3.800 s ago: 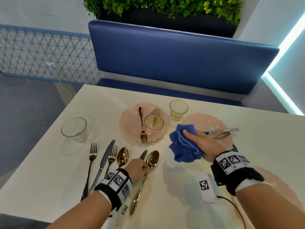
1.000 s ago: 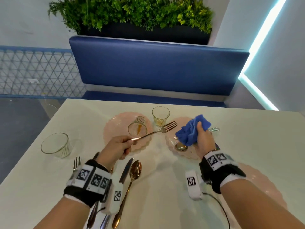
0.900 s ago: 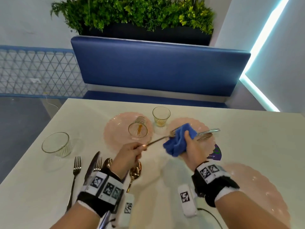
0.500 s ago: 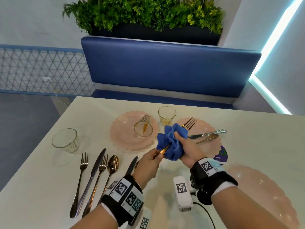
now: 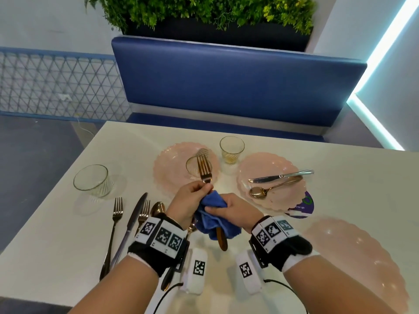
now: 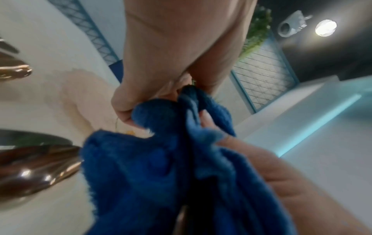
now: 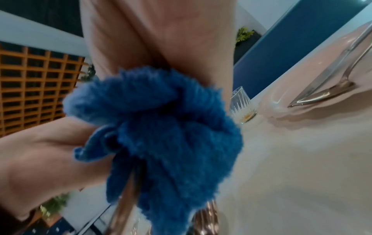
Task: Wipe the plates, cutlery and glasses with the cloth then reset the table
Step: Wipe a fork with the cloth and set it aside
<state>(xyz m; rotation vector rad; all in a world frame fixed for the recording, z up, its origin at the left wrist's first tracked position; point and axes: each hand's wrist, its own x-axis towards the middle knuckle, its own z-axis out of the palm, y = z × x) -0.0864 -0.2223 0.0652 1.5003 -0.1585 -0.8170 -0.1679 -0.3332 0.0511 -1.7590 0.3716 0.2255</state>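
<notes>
Left hand (image 5: 189,201) pinches a gold fork (image 5: 204,169) at its neck, prongs up. Right hand (image 5: 235,211) grips the blue cloth (image 5: 210,219) around the handle.

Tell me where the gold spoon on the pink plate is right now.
In the head view the gold spoon lies right of centre on the pink plate, beside the silver knife, just beyond the right hand.
</notes>
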